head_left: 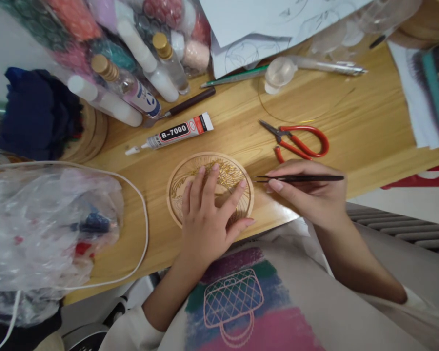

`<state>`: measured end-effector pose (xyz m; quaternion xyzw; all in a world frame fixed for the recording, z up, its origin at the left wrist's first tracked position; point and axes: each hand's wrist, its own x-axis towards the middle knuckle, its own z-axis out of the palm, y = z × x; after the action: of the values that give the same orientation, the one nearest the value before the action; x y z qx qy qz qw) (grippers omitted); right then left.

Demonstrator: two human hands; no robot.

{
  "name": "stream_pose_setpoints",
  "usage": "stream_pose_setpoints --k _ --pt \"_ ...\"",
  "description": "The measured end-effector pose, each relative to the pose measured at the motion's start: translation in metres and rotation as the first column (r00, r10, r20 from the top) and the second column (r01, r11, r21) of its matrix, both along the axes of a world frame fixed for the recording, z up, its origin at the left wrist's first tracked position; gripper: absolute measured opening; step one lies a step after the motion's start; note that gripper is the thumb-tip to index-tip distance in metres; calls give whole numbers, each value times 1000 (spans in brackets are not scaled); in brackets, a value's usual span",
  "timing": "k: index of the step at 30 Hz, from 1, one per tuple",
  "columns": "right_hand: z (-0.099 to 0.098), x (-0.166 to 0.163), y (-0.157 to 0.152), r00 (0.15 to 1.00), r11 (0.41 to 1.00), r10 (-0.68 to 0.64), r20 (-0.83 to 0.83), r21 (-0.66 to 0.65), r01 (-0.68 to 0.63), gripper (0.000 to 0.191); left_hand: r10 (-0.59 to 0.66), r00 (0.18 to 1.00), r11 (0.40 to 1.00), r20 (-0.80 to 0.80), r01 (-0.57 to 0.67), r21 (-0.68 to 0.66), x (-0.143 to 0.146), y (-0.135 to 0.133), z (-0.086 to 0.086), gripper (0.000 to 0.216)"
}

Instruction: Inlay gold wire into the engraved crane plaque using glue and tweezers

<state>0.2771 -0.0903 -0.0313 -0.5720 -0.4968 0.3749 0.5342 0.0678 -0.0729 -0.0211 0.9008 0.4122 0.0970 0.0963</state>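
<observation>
A round wooden plaque (171, 207) with a raised rim lies near the table's front edge, gold wire laid in curved lines over its face. My left hand (210, 214) rests on it, fingers spread flat, hiding much of the middle and lower part. Just right of the rim, my right hand (310, 192) grips dark tweezers (314, 178) between thumb and fingers. Their tips point left, beside the plaque's right edge; whether they pinch anything is too small to tell. Red-handled scissors (303, 141) lie on the table above my right hand.
A B-7000 glue tube (179, 131) lies uncapped behind the plaque, near a dark pen-like tool (192, 101). Bottles (128, 87) stand back left. A gold wire (289, 119) curves over the table (366, 112). Plastic bags (40, 229) and a white cable (146, 219) occupy the left; papers (249, 24) lie behind.
</observation>
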Motion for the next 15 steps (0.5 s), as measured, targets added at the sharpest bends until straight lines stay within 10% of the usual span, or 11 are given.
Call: stream_pose_setpoints --k 15 --pt "0 0 1 1000 1000 -9 25 12 9 15 -3 998 999 58 2 32 -3 0 -2 56"
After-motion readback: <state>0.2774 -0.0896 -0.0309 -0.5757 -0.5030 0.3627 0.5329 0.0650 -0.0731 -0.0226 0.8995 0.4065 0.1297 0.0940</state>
